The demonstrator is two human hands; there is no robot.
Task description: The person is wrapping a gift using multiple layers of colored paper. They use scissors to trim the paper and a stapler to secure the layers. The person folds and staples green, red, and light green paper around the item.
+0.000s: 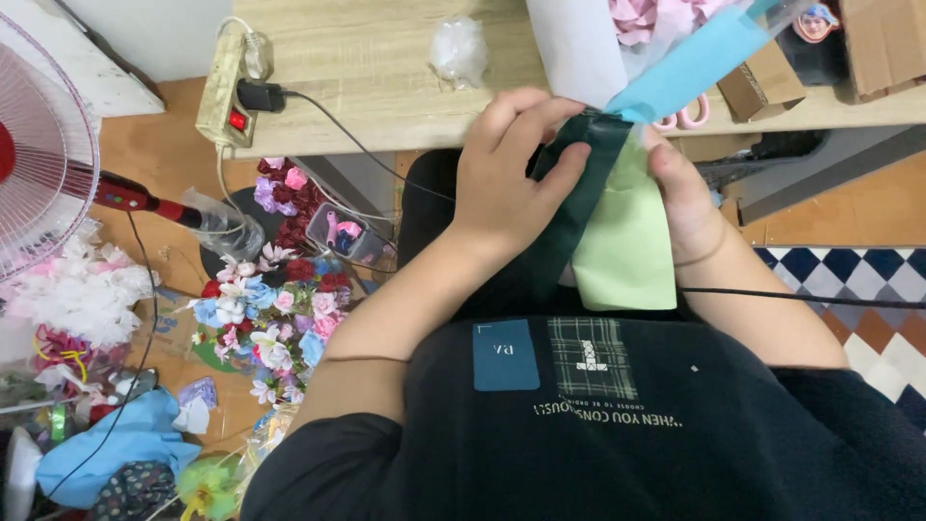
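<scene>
My left hand (509, 174) wraps around a gathered bundle of paper sheets, its fingers pressed on a dark green strip (575, 207). A light green sheet (632, 232) hangs below the gathered point. Above it fan out a blue sheet (690, 63) and a white sheet (579, 43), with pink paper flowers (641, 17) inside. My right hand (680, 188) grips the bundle from the right side, partly hidden behind the light green sheet.
A wooden table (386, 77) holds a power strip (224, 92), a crumpled clear plastic (458, 48), pink scissors (683, 116) and cardboard boxes (762, 77). On the floor at left lie a fan (43, 154) and several artificial flowers (260, 309).
</scene>
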